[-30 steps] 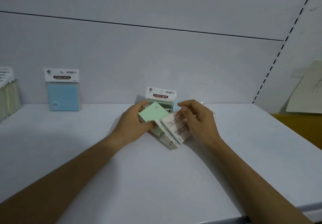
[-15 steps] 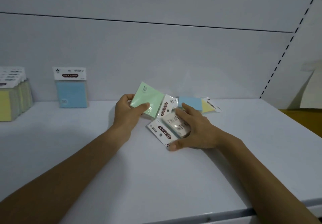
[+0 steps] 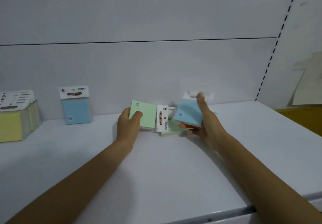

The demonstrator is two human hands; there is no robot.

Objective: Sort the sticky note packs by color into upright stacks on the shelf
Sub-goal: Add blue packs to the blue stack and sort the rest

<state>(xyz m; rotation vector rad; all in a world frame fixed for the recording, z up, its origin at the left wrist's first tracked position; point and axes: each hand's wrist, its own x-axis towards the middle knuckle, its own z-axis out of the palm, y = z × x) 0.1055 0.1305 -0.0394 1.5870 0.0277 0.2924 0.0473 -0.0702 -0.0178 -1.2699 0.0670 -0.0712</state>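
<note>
The blue pack (image 3: 189,113) sits in the right hand (image 3: 203,122), lifted just off the shelf (image 3: 156,171) near the back wall, tilted, with the thumb over its top and the fingers curled under its lower edge. Its header card is blurred, so the pack looks to be in motion. The left hand (image 3: 128,124) pinches a green pack (image 3: 143,114) by its left side, thumb on the face, the pack turned sideways so its header card points right. Both hands are closed on their packs, neither fully wrapped.

The risks as I judge them: the right hand's hold is only edge to edge, so a quick swing toward the left could let the blue pack slip or twist out. Set down carelessly against the single blue pack (image 3: 75,105) leaning on the wall, it could tip that one flat. The loose pack (image 3: 171,128) lying flat between the hands could get knocked by either wrist.

Count: two blue packs, one held and one standing. Two green ones, one held and one flat, though the flat one's colour is partly hidden. One yellow stack (image 3: 15,117) at far left, several packs deep; I cannot count them exactly.
</note>
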